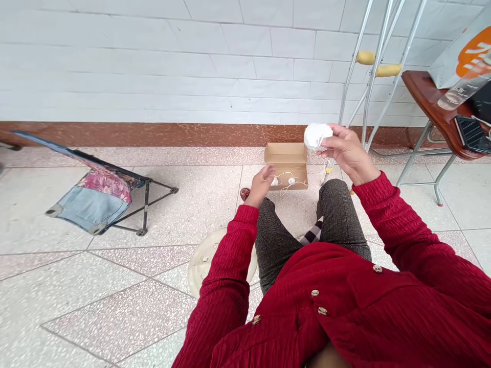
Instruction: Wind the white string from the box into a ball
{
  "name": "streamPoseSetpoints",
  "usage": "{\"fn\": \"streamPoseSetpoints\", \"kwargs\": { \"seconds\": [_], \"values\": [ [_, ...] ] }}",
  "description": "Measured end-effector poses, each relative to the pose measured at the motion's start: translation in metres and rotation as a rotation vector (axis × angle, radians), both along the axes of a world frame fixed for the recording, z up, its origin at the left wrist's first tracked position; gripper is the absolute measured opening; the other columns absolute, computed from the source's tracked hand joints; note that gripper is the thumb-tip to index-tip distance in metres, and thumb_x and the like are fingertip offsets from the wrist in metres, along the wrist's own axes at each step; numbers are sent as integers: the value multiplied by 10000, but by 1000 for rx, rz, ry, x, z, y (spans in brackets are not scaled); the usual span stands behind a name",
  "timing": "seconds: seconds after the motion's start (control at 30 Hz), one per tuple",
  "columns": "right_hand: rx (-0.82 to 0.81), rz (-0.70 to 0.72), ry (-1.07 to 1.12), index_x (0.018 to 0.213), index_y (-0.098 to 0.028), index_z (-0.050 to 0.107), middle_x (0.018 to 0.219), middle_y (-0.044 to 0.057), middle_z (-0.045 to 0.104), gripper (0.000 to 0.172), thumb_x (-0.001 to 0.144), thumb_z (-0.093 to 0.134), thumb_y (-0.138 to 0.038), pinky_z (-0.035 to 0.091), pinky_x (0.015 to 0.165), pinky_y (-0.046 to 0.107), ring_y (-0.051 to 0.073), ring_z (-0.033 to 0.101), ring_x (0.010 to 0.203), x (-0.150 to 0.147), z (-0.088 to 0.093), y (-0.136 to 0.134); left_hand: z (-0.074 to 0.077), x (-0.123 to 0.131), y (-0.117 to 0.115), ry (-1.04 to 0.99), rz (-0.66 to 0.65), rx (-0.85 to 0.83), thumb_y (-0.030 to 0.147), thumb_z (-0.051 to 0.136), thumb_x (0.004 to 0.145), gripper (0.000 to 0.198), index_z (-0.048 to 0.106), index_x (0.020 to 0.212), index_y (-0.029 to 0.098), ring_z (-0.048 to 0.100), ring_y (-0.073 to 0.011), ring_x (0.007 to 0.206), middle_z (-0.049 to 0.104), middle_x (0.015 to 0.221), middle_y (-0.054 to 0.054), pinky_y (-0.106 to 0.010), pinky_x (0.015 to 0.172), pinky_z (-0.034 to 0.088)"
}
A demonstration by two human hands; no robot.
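Observation:
My right hand (348, 153) is closed on a white ball of string (318, 136), pinched between thumb and fingers and raised above floor level. Lower and to the left, my left hand (261, 185) has its fingers partly bent and apart, and I see nothing in them. Just past my left hand, an open cardboard box (286, 153) stands on the floor with its lid tipped back towards the wall. Inside it lie a small white round piece (291, 181) and another white piece (274, 181), partly behind my left hand, with thin loose string around them.
A folding chair (103, 194) stands at left. Crutches (378, 66) with yellow grips lean on the wall at right. Beside them, a brown stool (429, 97) carries a clear bottle (462, 92), a bag and a black device. A round pale stool (203, 260) is beside my legs.

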State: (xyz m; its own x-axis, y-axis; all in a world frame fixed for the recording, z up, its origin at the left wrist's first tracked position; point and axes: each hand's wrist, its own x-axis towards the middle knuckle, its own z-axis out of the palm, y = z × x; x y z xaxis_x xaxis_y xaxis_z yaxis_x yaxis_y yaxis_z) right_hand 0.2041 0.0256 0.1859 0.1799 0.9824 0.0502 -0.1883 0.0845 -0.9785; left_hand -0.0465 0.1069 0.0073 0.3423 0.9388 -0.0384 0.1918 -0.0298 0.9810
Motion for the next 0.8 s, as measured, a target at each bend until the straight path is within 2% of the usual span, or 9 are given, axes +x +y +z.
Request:
{"fn": "streamPoseSetpoints", "kwargs": {
  "seconds": [0.1,0.17,0.23,0.3,0.37,0.43,0.57,0.7,0.8],
  "values": [
    [-43,119,-40,970,-194,733,927,22,736,419,592,906,-245,562,517,225,117,654,666,-17,0,0,39,48,-4,-115,-157,160,308,634,933,549,528,1463,214,582,-260,1373,596,1501,-131,-437,1176,449],
    [-58,161,-59,939,-194,735,952,28,735,410,574,917,-236,572,530,231,133,665,714,-21,2,0,59,75,-9,-168,-195,244,406,666,942,518,566,1414,216,577,-282,1367,634,1451,-125,-440,1152,458],
    [-60,174,-77,940,-199,739,956,28,730,417,568,923,-239,576,537,239,140,661,726,-21,3,0,68,93,-18,-179,-176,248,473,622,972,418,661,1261,173,646,-285,1238,740,1247,-118,-423,1091,489],
    [-34,136,-99,968,-204,739,950,25,722,423,589,918,-260,575,547,250,134,647,710,-18,2,3,66,100,-32,-163,-221,200,506,530,1012,401,717,1065,156,703,-254,1037,787,989,-95,-398,1025,512],
    [6,49,-141,996,-208,733,942,23,712,428,611,907,-280,569,559,261,132,632,700,-11,-4,8,60,98,-47,-124,-314,191,501,465,1033,426,712,944,166,704,-227,898,770,829,-70,-374,962,518],
    [32,-50,-217,992,-206,726,936,24,701,432,604,905,-267,555,569,265,135,619,709,-1,-17,18,55,91,-61,-31,-408,250,478,428,1041,430,688,867,184,687,-218,820,747,774,-58,-358,894,511],
    [14,-132,-393,918,-191,726,956,34,682,424,533,903,-168,535,621,272,142,597,763,18,-57,32,64,73,-70,263,-463,456,440,381,1055,466,637,744,206,639,-219,716,676,701,-56,-357,821,483],
    [-104,91,-394,899,-194,712,877,9,679,383,547,854,-147,510,592,269,135,585,704,17,-89,21,80,58,-53,381,-391,609,368,495,1019,331,701,823,197,662,-250,832,711,796,-81,-420,990,464],
    [-161,282,-299,872,-204,686,816,-19,666,348,559,824,-143,518,579,259,133,600,685,3,-99,-1,87,48,-33,349,-386,592,317,628,948,215,737,806,197,674,-246,873,734,815,-58,-477,1143,376]
  ]
}}
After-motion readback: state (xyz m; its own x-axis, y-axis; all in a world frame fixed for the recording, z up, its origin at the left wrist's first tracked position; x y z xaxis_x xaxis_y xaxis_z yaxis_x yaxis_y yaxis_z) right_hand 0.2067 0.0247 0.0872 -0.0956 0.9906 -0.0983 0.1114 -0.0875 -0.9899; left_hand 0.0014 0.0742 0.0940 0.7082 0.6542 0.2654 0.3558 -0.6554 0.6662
